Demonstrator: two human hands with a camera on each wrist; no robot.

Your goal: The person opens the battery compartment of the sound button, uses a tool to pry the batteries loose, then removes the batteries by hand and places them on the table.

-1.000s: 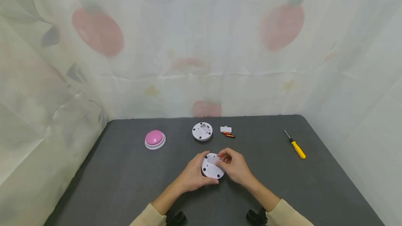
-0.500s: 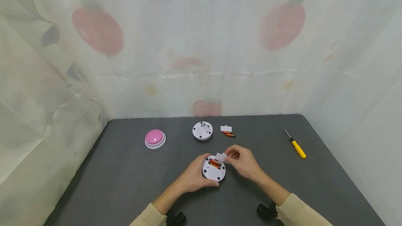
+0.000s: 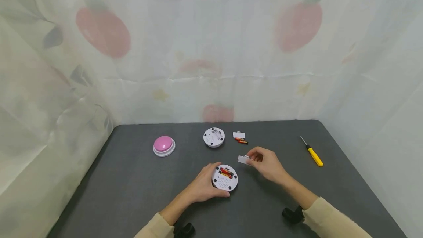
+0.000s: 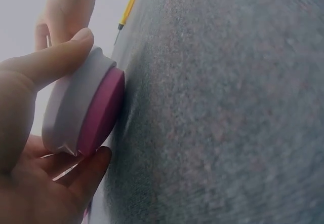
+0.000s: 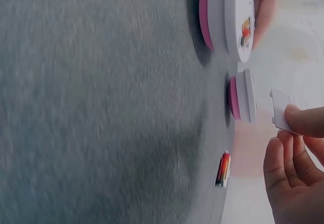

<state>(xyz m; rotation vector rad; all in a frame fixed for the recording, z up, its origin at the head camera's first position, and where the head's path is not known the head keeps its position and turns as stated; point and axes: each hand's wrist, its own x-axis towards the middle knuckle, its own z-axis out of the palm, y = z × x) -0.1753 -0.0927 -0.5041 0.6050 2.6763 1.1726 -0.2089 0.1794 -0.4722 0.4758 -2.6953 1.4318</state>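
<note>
My left hand [image 3: 206,186] grips a round white push-button light [image 3: 224,183] around its rim, thumb at the near side, pink dome facing down. Two red batteries [image 3: 226,172] sit in its uncovered compartment. In the left wrist view the light's pink dome [image 4: 104,115] is close to the table. To the right, my right hand [image 3: 268,164] pinches a small white battery cover [image 3: 243,159] between thumb and fingers, above the table and apart from the light. The right wrist view shows that cover [image 5: 281,111] with its small tabs.
Farther back lies a second upturned light [image 3: 213,139] with no batteries in its compartment. Beside it are another white cover [image 3: 238,135] and loose batteries [image 3: 242,142]. A pink-domed light [image 3: 163,144] stands upright at left. A yellow-handled screwdriver [image 3: 315,156] lies at right.
My right hand has lifted the cover off the held light and carried it to the right, exposing the batteries. The left hand keeps its grip, almost unmoved.
</note>
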